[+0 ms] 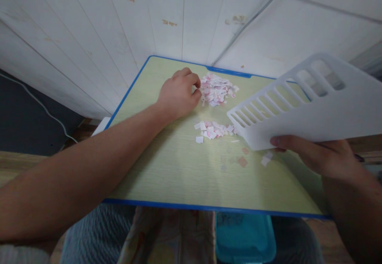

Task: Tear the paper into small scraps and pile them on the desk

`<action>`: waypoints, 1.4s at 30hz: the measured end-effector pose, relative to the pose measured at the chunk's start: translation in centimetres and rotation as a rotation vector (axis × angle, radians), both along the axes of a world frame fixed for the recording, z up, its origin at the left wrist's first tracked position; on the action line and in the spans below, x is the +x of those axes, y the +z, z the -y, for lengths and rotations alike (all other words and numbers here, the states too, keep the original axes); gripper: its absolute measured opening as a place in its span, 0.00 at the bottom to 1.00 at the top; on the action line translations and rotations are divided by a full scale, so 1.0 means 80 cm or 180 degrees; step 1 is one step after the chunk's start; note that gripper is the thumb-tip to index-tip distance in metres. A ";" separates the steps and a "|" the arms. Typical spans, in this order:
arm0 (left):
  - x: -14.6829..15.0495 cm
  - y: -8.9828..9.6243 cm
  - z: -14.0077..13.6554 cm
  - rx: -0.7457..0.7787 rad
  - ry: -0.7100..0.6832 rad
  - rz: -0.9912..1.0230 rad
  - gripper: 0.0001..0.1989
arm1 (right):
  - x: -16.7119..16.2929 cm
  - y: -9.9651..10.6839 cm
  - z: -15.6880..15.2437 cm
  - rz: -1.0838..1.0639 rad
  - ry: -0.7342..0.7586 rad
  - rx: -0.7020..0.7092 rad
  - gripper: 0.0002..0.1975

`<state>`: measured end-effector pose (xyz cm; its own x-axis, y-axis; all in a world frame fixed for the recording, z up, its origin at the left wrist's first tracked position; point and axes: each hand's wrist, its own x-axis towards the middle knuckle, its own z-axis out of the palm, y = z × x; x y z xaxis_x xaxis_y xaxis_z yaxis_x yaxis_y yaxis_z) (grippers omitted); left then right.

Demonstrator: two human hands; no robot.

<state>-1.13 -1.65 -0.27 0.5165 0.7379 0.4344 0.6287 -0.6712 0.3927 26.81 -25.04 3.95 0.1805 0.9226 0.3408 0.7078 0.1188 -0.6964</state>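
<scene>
My left hand point(180, 93) is at the left edge of a heap of small white and pink paper scraps point(217, 88). Its fingers are curled in toward the thumb, with a whitish bit showing between thumb and forefinger; what they grip, if anything, I cannot make out. My right hand point(316, 154) holds a white plastic basket point(298, 121) with slotted openings, tilted over the right side of the table. The basket's lower corner is close to a smaller, looser group of paper scraps point(213, 130). A few single scraps point(266, 158) lie below that corner.
The pale yellow-green table point(179, 172) has a blue edge and stands against a white panelled wall point(167, 1). A grey cable point(253, 19) runs down the wall. Below the near edge are a turquoise tub point(246, 240) and a patterned cloth point(170, 236) by my legs.
</scene>
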 end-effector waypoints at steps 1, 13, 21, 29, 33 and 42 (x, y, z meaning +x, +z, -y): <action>0.000 0.000 0.000 0.0000 0.0006 -0.0006 0.10 | -0.003 -0.002 0.001 0.0168 0.0042 0.0031 0.05; 0.001 -0.001 -0.001 0.0010 0.0009 -0.0040 0.10 | -0.015 -0.011 0.004 -0.0078 0.0089 -0.0196 0.06; 0.001 -0.004 -0.006 -0.0020 0.0089 0.0094 0.11 | -0.007 0.017 0.036 0.1134 0.0209 -0.0240 0.07; -0.006 0.005 0.004 -0.0161 0.0203 0.0144 0.13 | -0.063 0.026 0.058 0.2010 0.0034 -0.0528 0.10; -0.009 0.008 0.006 -0.0227 0.0162 0.0234 0.15 | -0.079 0.021 0.059 0.2189 -0.0097 -0.0624 0.11; -0.007 0.007 0.002 -0.0269 0.0140 0.0304 0.15 | -0.130 0.024 0.081 0.2116 0.0536 -0.0318 0.16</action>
<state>-1.67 -1.78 0.25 0.4422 0.7950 0.4154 0.6139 -0.6059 0.5061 16.43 -31.48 5.85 -0.1857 0.9525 0.2415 0.9656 0.2224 -0.1346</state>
